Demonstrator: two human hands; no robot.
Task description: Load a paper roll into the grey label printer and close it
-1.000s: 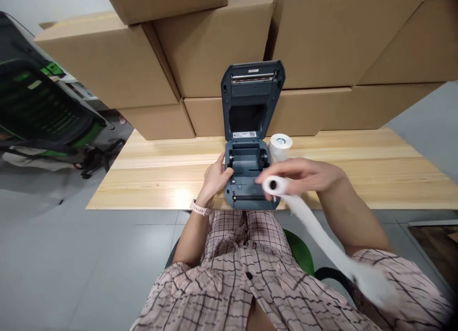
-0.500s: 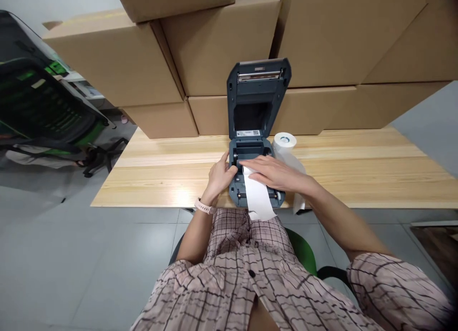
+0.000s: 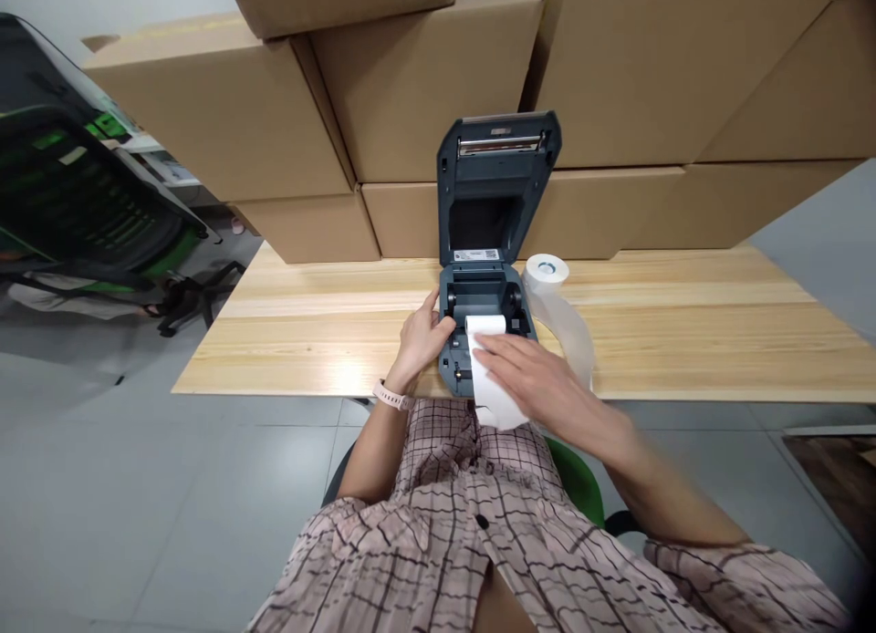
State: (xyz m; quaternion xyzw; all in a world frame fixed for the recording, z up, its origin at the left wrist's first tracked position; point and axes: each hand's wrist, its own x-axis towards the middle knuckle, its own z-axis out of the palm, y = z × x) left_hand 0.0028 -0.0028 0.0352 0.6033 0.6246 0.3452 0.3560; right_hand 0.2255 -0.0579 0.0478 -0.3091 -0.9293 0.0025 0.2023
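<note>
A dark grey label printer (image 3: 476, 291) stands near the table's front edge with its lid (image 3: 453, 181) raised. Inside its bay is a small white paper roll (image 3: 486, 324), whose loose strip (image 3: 498, 412) hangs forward over the front edge. My left hand (image 3: 420, 337) grips the printer's left side, thumb on the inner rim and fingers outside. Across the strip lies my right hand (image 3: 537, 378), fingers stretched out and flat on the paper, covering the printer's front right part. Beside the printer on the right sits a larger white roll (image 3: 546, 285) with an unwound tail (image 3: 573, 337).
Stacked cardboard boxes (image 3: 424, 95) line the back of the wooden table (image 3: 328, 323), close behind the raised lid. An office chair (image 3: 88, 195) stands on the floor at the left.
My right hand has slid back toward me from the roll onto the strip, uncovering the roll. The larger roll's tail has swung onto the table. My left hand stays put.
</note>
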